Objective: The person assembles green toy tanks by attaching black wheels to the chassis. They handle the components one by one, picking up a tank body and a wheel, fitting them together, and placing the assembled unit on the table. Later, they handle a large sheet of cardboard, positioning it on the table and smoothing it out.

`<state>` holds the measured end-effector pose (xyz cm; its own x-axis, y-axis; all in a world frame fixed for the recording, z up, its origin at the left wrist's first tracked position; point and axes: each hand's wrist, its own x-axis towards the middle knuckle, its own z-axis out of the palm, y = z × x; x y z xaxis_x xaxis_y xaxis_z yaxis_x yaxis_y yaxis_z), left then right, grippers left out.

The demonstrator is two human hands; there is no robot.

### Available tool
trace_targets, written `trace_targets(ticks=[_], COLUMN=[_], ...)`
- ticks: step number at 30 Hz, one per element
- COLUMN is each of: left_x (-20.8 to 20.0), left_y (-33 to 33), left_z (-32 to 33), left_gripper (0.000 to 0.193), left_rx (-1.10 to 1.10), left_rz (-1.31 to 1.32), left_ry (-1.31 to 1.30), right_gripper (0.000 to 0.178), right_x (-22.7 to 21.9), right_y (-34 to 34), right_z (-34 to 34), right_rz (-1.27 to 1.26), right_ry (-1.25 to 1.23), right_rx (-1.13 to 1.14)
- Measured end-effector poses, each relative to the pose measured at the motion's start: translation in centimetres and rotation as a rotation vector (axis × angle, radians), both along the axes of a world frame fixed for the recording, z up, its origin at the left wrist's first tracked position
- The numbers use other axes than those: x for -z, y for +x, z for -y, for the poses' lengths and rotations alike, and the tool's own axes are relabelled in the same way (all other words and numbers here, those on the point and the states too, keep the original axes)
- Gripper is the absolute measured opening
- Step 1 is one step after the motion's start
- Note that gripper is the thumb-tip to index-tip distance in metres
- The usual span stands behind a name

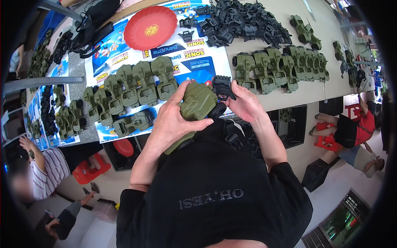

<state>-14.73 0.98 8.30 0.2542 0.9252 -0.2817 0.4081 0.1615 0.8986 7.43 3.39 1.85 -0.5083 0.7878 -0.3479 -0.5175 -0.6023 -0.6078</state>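
My left hand (170,120) is wrapped round an olive-green toy vehicle (198,101), thumb along its near side and fingers over the far side. One black wheel (217,110) of it shows by the thumb tip. Between the fingers of my right hand (249,102) is a black plastic bumper-like part (222,86), held up against the right end of the vehicle. Whether the two are joined I cannot tell. Both hands are over the table's near edge, in front of my black shirt.
Rows of green toy vehicles (142,82) stand on printed sheets at left, with more vehicles (271,68) at right. Behind are a red scalloped plate (149,28) and a heap of black parts (244,20). Black crates (292,126) sit below the table edge. Other people work at both sides.
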Motion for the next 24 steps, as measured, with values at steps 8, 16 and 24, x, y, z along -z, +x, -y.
trace_targets(ticks=[8, 16, 24], left_x=[0.8, 3.0, 5.0], left_y=[-1.0, -0.9, -1.8], left_z=[0.1, -0.4, -0.9], left_gripper=[0.098, 0.100, 0.095], left_rx=[0.052, 0.338, 0.343], left_rz=[0.097, 0.048, 0.308], left_ry=[-0.043, 0.015, -0.079], right_gripper=[0.044, 0.047, 0.031], right_x=[-1.3, -3.3, -1.4], right_y=[0.2, -1.8, -2.6], right_z=[-0.7, -0.2, 0.8], right_rz=[0.096, 1.180, 0.842], right_ry=[0.090, 0.502, 1.027], right_rx=[0.015, -0.151, 0.239])
